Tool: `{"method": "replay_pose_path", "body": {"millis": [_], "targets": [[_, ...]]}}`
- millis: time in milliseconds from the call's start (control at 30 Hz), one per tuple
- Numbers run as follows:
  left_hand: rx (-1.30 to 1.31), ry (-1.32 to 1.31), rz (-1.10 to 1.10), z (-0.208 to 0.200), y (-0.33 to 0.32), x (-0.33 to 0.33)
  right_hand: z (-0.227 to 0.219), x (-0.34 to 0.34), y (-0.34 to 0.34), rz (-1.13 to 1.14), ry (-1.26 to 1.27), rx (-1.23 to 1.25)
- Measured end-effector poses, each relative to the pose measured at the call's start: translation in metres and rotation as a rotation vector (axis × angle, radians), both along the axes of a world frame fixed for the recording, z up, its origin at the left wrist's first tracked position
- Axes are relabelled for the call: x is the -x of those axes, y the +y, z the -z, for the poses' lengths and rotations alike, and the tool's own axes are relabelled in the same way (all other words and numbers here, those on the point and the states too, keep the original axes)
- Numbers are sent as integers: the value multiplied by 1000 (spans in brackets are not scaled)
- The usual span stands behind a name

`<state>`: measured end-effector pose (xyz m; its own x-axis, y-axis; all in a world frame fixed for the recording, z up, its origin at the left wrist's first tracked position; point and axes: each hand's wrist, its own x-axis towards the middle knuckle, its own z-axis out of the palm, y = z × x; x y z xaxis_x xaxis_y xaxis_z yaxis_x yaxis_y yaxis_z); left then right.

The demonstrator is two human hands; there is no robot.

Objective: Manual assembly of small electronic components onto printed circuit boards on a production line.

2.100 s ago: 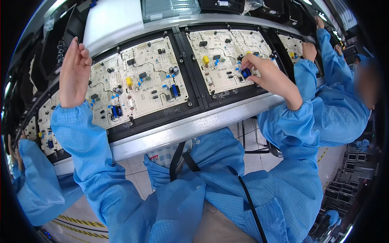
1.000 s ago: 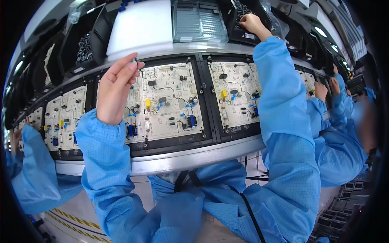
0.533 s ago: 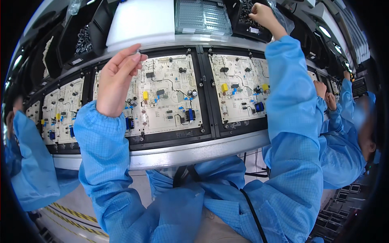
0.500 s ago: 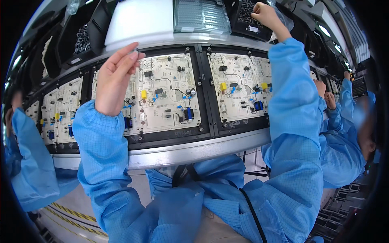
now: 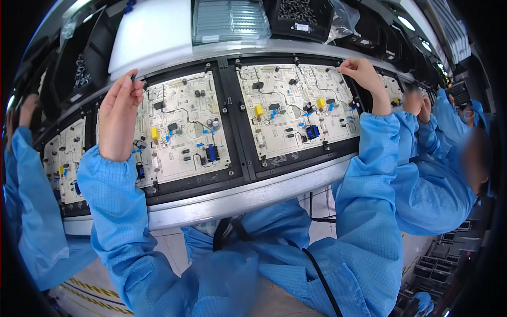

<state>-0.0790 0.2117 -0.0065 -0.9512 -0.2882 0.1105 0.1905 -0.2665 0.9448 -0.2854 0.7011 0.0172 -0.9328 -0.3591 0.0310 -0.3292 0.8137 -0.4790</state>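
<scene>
My left hand (image 5: pixel 120 113) is raised over the left side of a cream circuit board (image 5: pixel 182 142). Its thumb and fingers pinch a small dark component (image 5: pixel 132 77), too small to identify further. My right hand (image 5: pixel 364 76) hovers at the far right corner of a second circuit board (image 5: pixel 293 113), fingertips pinched together; whatever they hold, if anything, is hidden. Both boards lie in black frames (image 5: pixel 244 158) and carry yellow blocks, blue transformers (image 5: pixel 312 131) and black cylindrical capacitors.
Behind the boards stand a white foam block (image 5: pixel 153 37), a clear ribbed tray (image 5: pixel 229 21) and a black bin (image 5: pixel 301 20) of small dark parts. Another black bin (image 5: pixel 82 68) is at left. A metal rail (image 5: pixel 248 190) runs along the near edge. Co-workers in blue sleeves (image 5: pixel 435 195) work on both sides.
My right hand has come back from the bin of dark parts down to the right board's far corner. My view has shifted right, and the left hand keeps its pinch.
</scene>
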Motion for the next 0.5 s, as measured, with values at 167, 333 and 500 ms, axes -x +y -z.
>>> {"method": "replay_pose_path", "body": {"millis": [167,333,500], "targets": [[5,-37,-17,4,-1,1,-2,-10,2,-102,-33,-105],[-3,-68,-17,8,0,3,1,-12,-1,-158,0,-123],[44,-68,-24,9,2,4,3,-13,-2,-117,35,-140]]}}
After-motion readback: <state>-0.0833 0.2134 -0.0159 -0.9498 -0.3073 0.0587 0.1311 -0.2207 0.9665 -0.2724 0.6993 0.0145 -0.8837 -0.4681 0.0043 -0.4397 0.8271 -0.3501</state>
